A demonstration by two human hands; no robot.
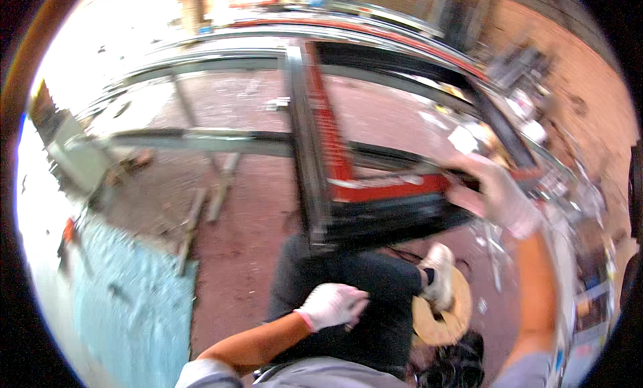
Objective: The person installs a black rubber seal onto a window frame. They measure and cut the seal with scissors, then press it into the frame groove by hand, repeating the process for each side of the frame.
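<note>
A large metal frame [321,153] of red and black bars lies across steel trestles in front of me. My right hand [499,194], in a white glove, reaches out to the frame's near right corner and grips the red bar [388,187] there; the view is motion-blurred. My left hand [331,304], also in a white glove, is curled into a fist low over my dark trouser leg [362,281], apart from the frame. Nothing clear shows inside it.
My white shoe [439,274] rests by a round straw-coloured disc [442,318]. A blue sheet [127,307] covers the reddish floor at lower left. A steel trestle [214,187] stands under the frame. A grey-green machine [74,153] sits at left; clutter lines the right wall [576,207].
</note>
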